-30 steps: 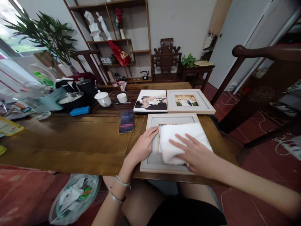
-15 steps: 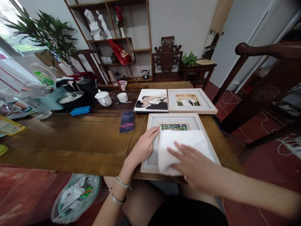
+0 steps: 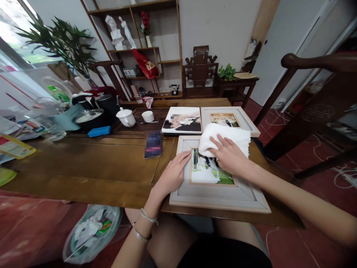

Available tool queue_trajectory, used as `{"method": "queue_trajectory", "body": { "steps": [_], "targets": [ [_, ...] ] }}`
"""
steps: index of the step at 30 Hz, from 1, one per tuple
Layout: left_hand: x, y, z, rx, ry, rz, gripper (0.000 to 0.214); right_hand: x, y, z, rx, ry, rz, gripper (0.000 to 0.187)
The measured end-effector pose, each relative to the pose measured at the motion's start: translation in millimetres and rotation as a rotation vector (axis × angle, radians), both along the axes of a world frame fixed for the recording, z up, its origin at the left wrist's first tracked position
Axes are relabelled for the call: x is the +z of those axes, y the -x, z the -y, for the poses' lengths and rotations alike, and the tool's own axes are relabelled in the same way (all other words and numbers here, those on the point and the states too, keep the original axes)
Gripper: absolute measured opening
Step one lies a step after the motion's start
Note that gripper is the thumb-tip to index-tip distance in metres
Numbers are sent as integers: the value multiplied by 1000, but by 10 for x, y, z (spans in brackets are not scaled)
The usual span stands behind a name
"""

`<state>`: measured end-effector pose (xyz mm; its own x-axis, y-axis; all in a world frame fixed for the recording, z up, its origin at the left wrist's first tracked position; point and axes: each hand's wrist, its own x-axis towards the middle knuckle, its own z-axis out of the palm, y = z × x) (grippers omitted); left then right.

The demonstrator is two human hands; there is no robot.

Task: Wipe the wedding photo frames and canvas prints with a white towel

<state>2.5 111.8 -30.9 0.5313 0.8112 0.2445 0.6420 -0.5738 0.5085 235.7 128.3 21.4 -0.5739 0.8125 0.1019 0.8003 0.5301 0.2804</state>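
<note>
A pale picture frame (image 3: pixel 217 201) lies flat at the table's near edge, a photo with green grass in its middle. My left hand (image 3: pixel 173 173) rests on the frame's left side, fingers stretched out along the photo's edge. Under my right hand (image 3: pixel 230 155) is a white cloth (image 3: pixel 241 138), held down over the top of this frame. The cloth hides the upper part of the photo and overlaps the lower edge of a second framed photo (image 3: pixel 249 121) behind. Left of that one lies a white photo panel (image 3: pixel 174 128).
A dark, blurred-out phone-sized object (image 3: pixel 153 145) lies left of the frame. Further left are a blue block (image 3: pixel 99 131), a white lidded cup (image 3: pixel 125 117), a small white bowl (image 3: pixel 147 116) and a pot (image 3: pixel 89 118). A lined waste bin (image 3: pixel 92 234) stands below the table; a wooden chair (image 3: pixel 301 108) is at right.
My right hand has moved the cloth away from me, from the frame's lower part to its top edge, uncovering the photo's lower part. My left hand stays on the frame's left side.
</note>
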Motion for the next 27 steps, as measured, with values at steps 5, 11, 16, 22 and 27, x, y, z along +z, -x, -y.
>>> {"method": "queue_trajectory", "body": {
  "steps": [5,11,16,22,27],
  "targets": [
    [18,-11,2,2,2,9,57,-98,331,259,82,91,61,39],
    [-12,0,-1,9,10,-4,55,128,276,910,361,240,-74,30],
    [-23,7,1,7,-5,10,57,399,165,810,220,391,-61,28],
    [14,-3,16,7,10,17,54,124,507,574,-9,161,74,38],
    [53,-8,20,2,56,-8,49,47,689,958,216,100,80,36]
  ]
}}
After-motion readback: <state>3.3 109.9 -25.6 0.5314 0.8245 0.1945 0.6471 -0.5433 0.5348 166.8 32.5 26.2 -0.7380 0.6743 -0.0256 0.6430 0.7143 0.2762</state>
